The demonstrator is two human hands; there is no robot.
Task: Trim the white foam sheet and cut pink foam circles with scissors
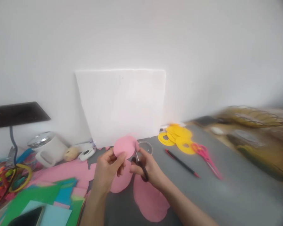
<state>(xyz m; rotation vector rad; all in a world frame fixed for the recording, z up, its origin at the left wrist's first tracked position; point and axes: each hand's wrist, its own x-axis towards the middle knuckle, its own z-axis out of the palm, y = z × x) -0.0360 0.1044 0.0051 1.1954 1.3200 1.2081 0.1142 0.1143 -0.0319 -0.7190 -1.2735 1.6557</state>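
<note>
My left hand (112,164) pinches a rounded piece of pink paper (124,146) between thumb and fingers, above the grey tabletop (191,197). In my right hand (147,166) is a pair of scissors (143,171) with dark handles, its blades at the right edge of that paper. A narrow pink strip curls beside the blades. Below the hands lie more pink cut-outs, one rounded piece (121,182) partly behind my left hand and a larger petal-like piece (151,201) nearer me.
To the right lie yellow paper rings (186,146), pink scissors (207,158) and a black pencil (182,163). A white board (124,103) leans on the wall. Coloured sheets (40,197), a phone (27,218) and a white lidded mug (47,149) are on the left.
</note>
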